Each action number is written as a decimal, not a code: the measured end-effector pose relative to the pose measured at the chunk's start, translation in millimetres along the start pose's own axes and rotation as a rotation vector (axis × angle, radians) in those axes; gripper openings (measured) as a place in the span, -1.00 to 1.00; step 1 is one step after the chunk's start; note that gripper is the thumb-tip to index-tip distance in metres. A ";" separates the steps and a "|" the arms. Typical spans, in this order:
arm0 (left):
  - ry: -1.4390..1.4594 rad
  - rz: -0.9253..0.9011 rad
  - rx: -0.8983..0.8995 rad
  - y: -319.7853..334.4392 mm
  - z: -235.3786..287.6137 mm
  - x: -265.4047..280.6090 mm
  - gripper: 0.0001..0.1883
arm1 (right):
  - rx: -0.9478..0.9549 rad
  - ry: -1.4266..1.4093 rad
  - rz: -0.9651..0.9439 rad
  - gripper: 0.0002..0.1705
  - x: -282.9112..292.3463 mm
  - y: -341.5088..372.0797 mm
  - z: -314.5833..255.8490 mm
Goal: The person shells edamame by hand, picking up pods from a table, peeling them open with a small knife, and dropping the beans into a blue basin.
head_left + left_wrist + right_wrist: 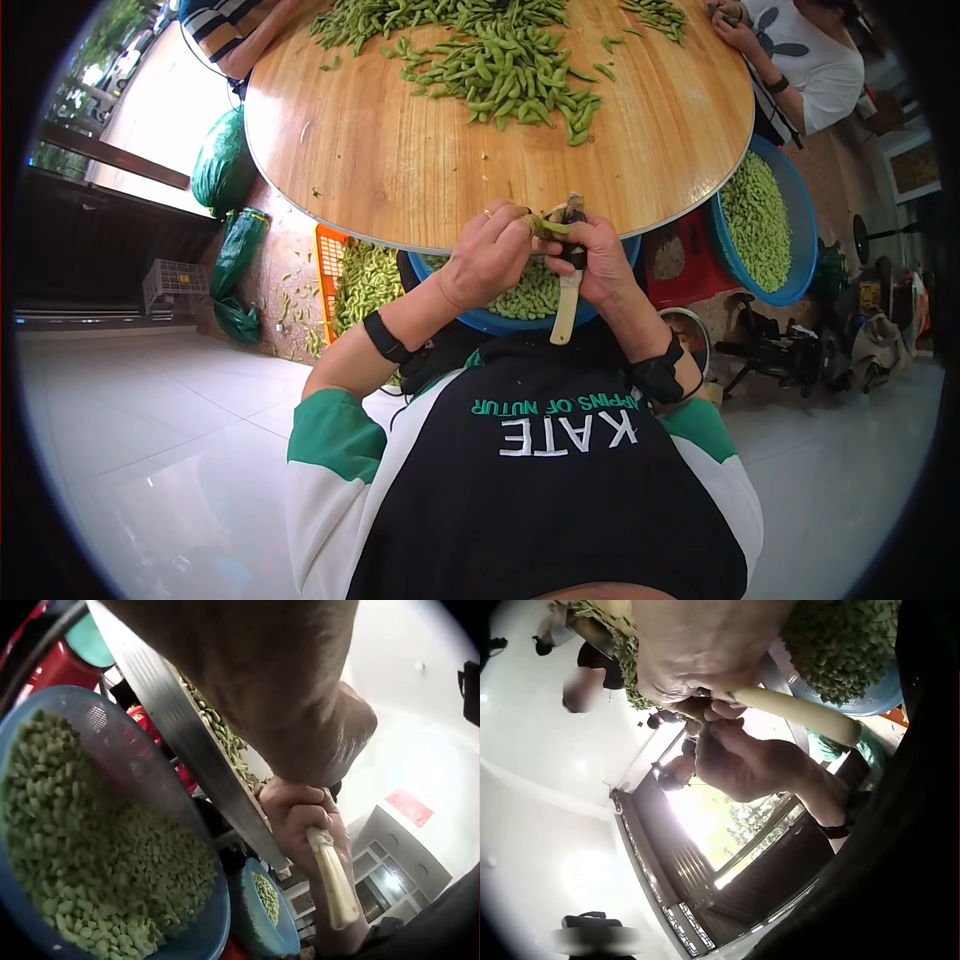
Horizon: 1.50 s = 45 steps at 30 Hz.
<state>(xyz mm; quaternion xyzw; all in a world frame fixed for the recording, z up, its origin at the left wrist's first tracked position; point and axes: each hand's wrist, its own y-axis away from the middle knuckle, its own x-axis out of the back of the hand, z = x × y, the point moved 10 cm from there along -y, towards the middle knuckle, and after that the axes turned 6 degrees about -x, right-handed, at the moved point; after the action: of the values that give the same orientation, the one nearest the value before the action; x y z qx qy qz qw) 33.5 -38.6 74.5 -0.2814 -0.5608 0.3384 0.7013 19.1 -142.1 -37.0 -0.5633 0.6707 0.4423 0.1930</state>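
Over the near edge of the round wooden table, my two hands meet. The left hand (490,255) pinches a green bean pod (553,228) between thumb and fingers, its tip pointing toward the other hand. In my right hand (604,262) is a knife with a pale handle (566,310), which sticks out below the curled fingers toward my body. The knife's dark upper part shows above the fist, right beside the pod. From the left wrist, the same pale handle (336,889) juts out of the right fist; the right wrist view shows the left hand (739,761) close against it.
A heap of pods (500,75) covers the far part of the wooden table (350,150). Below its near edge stand a blue basin (490,322) of shelled beans and an orange crate (328,270). Another blue basin (797,200) stands at right. Two other people sit across.
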 end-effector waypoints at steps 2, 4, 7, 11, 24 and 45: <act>0.057 -0.001 0.096 -0.7 -4.3 1.1 -0.84 | 0.015 0.022 0.003 -0.90 2.8 -0.7 2.0; 0.176 -0.021 0.339 9.5 -17.7 -4.8 -0.88 | 0.024 0.048 0.008 -0.88 4.3 2.3 2.3; 0.517 0.001 0.737 31.3 -41.1 -22.6 -0.94 | 0.161 0.287 -0.029 -0.85 -6.1 11.9 -8.1; 1.144 0.055 1.102 52.8 -52.5 -54.8 -0.94 | 0.251 0.332 -0.038 -0.82 -9.0 18.0 -19.1; 1.398 0.055 1.249 69.6 -43.7 -73.7 -0.97 | 0.422 0.767 0.019 -0.86 -13.6 32.1 -26.5; 0.228 -0.152 0.456 16.2 -11.9 -9.1 -0.86 | 0.178 0.632 0.034 -0.89 -3.0 15.6 -5.6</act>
<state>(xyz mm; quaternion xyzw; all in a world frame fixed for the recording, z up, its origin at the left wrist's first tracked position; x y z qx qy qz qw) 41.3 -36.1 54.0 -0.1096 -0.4069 0.3685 0.8286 6.8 -145.3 -25.9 -0.6424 0.7426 0.1884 0.0165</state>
